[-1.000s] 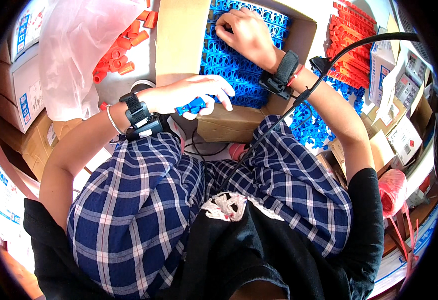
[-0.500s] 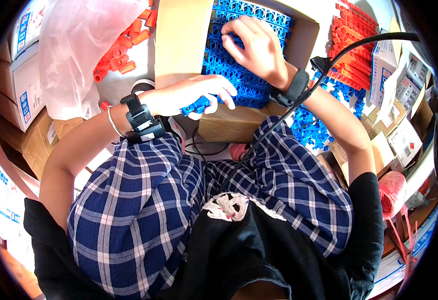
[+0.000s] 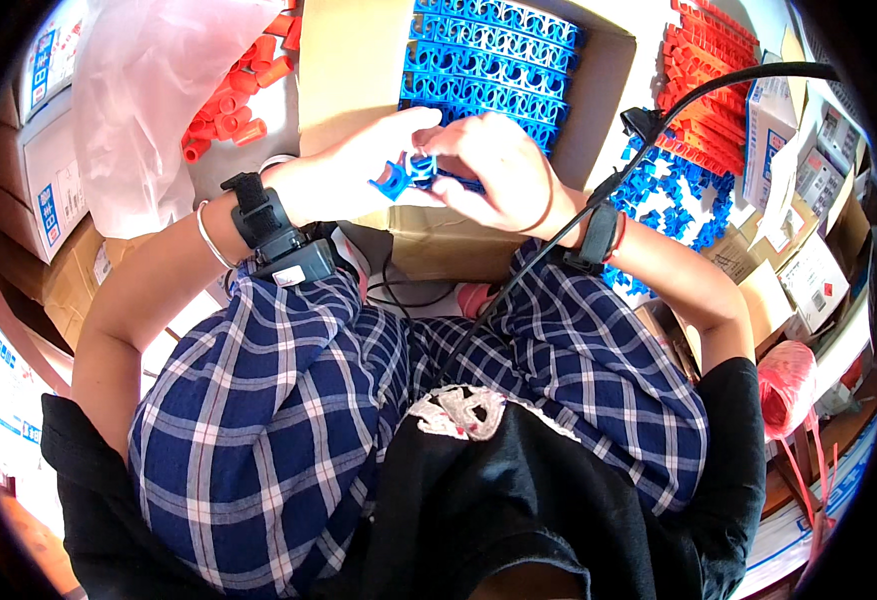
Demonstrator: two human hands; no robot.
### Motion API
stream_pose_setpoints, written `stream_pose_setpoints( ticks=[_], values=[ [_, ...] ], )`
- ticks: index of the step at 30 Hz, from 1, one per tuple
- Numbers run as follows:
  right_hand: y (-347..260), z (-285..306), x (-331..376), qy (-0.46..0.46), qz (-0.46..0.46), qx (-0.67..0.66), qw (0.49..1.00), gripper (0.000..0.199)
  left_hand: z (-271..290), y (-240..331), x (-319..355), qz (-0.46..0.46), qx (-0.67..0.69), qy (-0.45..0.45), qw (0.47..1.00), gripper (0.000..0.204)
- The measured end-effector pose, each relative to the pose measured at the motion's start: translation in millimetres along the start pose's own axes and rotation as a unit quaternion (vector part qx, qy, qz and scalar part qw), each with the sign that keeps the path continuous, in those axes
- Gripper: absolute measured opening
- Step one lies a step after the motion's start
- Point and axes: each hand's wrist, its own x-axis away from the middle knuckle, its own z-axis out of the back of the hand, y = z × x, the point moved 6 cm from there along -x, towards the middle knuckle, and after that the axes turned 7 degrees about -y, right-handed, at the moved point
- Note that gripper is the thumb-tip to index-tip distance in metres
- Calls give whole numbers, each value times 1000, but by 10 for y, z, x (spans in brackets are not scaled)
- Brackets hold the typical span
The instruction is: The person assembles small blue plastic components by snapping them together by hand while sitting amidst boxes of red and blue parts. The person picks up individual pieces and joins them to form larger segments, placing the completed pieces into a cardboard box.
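Blue plastic pipe clips (image 3: 392, 181) are held between my two hands, over the near edge of an open cardboard box (image 3: 351, 75). My left hand (image 3: 357, 160) is closed round them, with one clip sticking out below its fingers. From the other side my right hand (image 3: 507, 172) meets it, fingers bent and pinching at the same clips. How many clips there are is partly hidden by the fingers. Inside the box, joined blue clips (image 3: 494, 65) lie in neat rows.
Orange-red short tubes (image 3: 227, 115) lie by a clear plastic bag (image 3: 134, 120) at left. On the right are rows of red clips (image 3: 704, 85) and loose blue clips (image 3: 681, 190). A black cable (image 3: 739, 73) crosses above my right forearm. Cartons (image 3: 814, 275) stand far right.
My right hand has come down and left from the rows in the box to meet my left hand. It now grips the blue clips with it. My left hand has shifted slightly up.
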Motion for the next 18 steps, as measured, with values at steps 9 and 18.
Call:
stream_pose_setpoints(
  ticks=[9,18],
  values=[
    [38,91,-119,-29,3,-89,996,34,-86,128,30,-99,-138,-72,983,25],
    [82,75,-67,-65,12,-81,995,34,-31,33,-13,-19,-60,-54,997,21]
  ],
)
